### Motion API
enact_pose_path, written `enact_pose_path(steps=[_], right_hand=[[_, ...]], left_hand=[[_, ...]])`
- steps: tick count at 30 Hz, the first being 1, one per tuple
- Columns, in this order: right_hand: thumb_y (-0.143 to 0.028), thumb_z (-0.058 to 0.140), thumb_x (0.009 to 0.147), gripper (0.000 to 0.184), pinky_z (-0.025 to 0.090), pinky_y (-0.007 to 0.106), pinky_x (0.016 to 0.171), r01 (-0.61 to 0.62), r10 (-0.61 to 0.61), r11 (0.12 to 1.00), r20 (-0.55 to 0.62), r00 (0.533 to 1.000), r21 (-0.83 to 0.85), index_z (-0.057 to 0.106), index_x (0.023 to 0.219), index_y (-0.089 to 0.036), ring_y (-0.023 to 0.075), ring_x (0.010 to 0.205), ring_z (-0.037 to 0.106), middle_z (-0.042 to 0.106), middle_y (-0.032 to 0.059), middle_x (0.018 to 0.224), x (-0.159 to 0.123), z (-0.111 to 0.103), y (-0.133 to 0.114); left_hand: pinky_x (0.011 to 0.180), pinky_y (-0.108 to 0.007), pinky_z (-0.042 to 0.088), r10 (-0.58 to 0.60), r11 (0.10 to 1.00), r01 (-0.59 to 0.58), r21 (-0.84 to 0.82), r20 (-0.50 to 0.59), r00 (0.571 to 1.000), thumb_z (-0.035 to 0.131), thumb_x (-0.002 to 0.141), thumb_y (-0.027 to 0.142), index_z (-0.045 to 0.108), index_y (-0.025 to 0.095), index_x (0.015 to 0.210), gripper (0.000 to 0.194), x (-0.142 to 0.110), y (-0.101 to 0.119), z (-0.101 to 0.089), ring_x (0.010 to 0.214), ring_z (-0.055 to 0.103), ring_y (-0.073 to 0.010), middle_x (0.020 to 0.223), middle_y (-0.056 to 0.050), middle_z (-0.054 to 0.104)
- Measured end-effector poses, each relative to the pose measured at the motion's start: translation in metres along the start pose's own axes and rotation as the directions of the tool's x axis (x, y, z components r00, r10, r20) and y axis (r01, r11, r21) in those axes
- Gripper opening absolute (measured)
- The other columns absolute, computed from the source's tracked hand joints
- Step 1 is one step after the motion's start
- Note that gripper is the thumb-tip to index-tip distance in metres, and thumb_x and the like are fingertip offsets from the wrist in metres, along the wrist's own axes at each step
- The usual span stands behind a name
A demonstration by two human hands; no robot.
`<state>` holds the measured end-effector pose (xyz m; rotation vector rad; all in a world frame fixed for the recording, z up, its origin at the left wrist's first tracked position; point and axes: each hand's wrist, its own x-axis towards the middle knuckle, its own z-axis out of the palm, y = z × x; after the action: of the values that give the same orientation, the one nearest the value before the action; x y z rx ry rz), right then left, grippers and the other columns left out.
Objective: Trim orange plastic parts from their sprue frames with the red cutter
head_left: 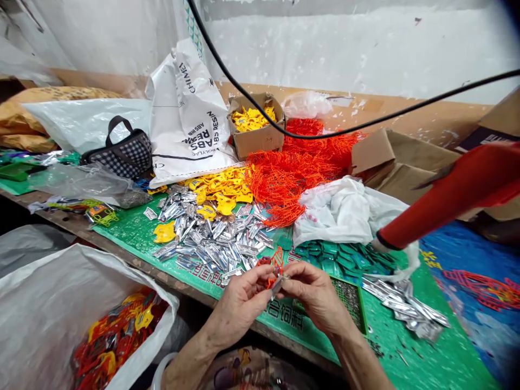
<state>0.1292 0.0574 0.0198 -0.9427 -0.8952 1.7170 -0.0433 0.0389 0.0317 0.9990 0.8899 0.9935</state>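
My left hand (pixel 239 303) and my right hand (pixel 317 298) meet over the front edge of the table, fingers pinched together. Between their fingertips is a small shiny silver metal plate (pixel 277 287). An orange-red plastic lattice piece (pixel 278 259) shows just behind the fingers; whether it is joined to the plate I cannot tell. Just beyond the hands lies a heap of silver metal strips (pixel 219 244), with yellow plastic pieces (pixel 225 187) behind it. A green tray (pixel 365 319) of tiny dark parts sits beside my right hand, partly covered by it.
Orange-red lattice pieces (pixel 300 162) form a pile at the back. Green pieces (pixel 345 257) lie by a white bag (pixel 345 208). A red tapered tool (pixel 439 200) juts in from the right, and a black cable (pixel 239 86) crosses above. An open sack (pixel 36 303) stands front left.
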Motion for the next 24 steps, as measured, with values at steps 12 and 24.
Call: enact_pose_path(steps=[12, 24], right_hand=[[-0.022, 0.074, 0.083, 0.015, 0.055, 0.03, 0.077, 0.555, -0.543, 0.722, 0.158, 0.825, -0.413, 0.079, 0.092, -0.033, 0.0167, 0.09, 0.063, 0.059, 0.0038, 0.095, -0.027, -0.015, 0.006], [-0.009, 0.066, 0.086, 0.042, 0.06, 0.029, 0.066, 0.715, -0.78, 0.454, 0.152, 0.608, -0.532, 0.071, 0.113, -0.041, 0.0171, 0.087, 0.068, 0.059, 0.0037, 0.099, -0.048, -0.007, 0.013]], left_hand=[[0.093, -0.034, 0.049, 0.298, 0.88, -0.317, 0.354, 0.11, 0.948, 0.069, 0.085, 0.016, 0.08, 0.022, 0.1, 0.02, -0.007, 0.006, 0.004, 0.095, 0.069, -0.0241, 0.1, -0.009, 0.077], [0.089, -0.04, 0.052, 0.461, 0.681, -0.561, 0.471, 0.319, 0.828, 0.057, 0.088, 0.003, 0.075, 0.021, 0.11, 0.034, -0.011, 0.003, 0.016, 0.096, 0.069, -0.0244, 0.102, -0.012, 0.078]])
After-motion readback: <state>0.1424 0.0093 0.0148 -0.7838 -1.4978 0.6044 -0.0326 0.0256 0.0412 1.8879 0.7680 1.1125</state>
